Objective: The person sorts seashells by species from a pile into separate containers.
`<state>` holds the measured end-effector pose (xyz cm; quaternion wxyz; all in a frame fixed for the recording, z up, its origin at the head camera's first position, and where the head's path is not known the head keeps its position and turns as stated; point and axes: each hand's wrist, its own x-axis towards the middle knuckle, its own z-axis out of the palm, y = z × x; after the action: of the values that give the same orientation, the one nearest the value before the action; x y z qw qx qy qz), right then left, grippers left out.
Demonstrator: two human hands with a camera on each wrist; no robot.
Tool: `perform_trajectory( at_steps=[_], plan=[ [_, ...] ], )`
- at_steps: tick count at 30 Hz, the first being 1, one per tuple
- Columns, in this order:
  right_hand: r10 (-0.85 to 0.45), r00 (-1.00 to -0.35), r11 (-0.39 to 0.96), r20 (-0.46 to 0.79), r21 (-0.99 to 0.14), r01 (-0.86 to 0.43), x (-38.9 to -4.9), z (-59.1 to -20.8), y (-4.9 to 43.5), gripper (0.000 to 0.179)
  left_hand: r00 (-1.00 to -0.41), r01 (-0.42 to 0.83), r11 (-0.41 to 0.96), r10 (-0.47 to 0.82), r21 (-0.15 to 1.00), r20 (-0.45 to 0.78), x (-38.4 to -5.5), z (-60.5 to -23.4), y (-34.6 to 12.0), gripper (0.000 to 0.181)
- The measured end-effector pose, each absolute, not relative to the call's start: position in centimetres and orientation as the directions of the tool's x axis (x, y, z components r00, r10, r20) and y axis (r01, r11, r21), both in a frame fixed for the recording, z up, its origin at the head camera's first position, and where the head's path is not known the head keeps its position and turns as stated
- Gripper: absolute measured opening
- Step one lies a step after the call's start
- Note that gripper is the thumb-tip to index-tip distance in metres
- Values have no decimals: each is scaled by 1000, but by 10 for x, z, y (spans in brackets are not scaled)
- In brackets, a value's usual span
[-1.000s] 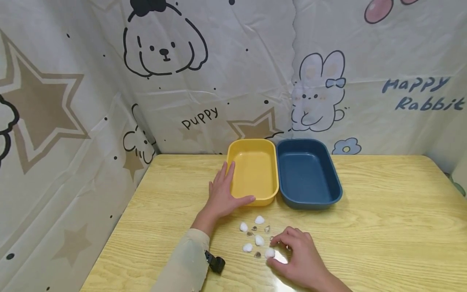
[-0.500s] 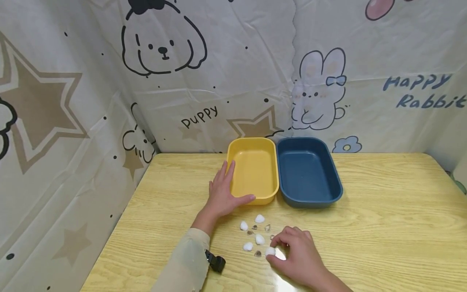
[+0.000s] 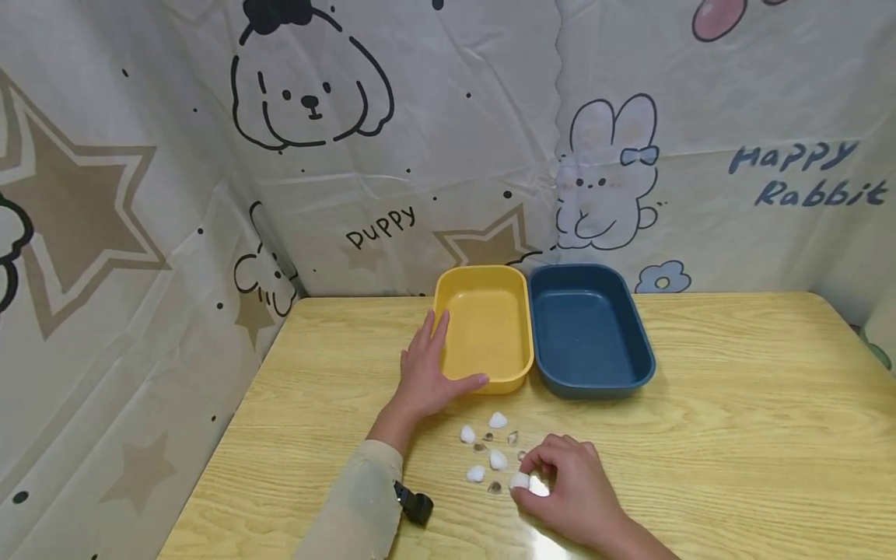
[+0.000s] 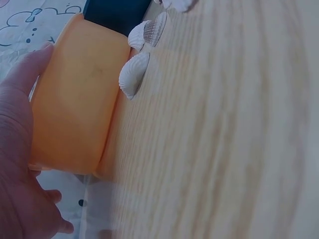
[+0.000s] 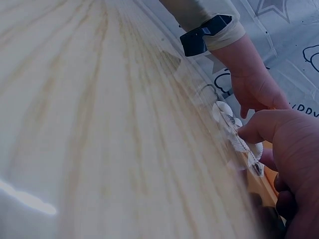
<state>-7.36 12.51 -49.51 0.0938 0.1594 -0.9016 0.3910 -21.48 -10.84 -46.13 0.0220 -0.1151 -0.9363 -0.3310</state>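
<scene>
A white ribbed seashell (image 3: 519, 481) sits between the thumb and forefinger of my right hand (image 3: 575, 490), which pinches it low over the table. My left hand (image 3: 425, 373) rests spread against the yellow bin (image 3: 518, 383), fingers straight along its left wall and thumb on the near rim. To the left of the pinched shell lie several other white shells (image 3: 498, 460), mixed with small brown shells (image 3: 495, 488). In the left wrist view, a white shell (image 4: 133, 74) lies close to the bin's near wall. The right wrist view shows my thumb and fingers (image 5: 256, 127) overlapping the shells.
A dark blue bin (image 3: 633, 381) stands right beside the yellow one, both at the back of the wooden table (image 3: 756, 435). Behind the table hangs a printed cloth (image 3: 476, 155). A black device (image 3: 414, 504) is strapped at the left sleeve.
My right forefinger has come down toward the thumb, and the two now pinch the white shell. The left hand stays on the yellow bin.
</scene>
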Motion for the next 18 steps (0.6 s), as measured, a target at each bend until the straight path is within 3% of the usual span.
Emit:
perform_trajectory(
  at_steps=[18],
  plan=[
    [-169,-946,592,278,-739,-323,-76,-493,126,29,-974,225,752,198,619,114,-215,-462,-109,122]
  ],
)
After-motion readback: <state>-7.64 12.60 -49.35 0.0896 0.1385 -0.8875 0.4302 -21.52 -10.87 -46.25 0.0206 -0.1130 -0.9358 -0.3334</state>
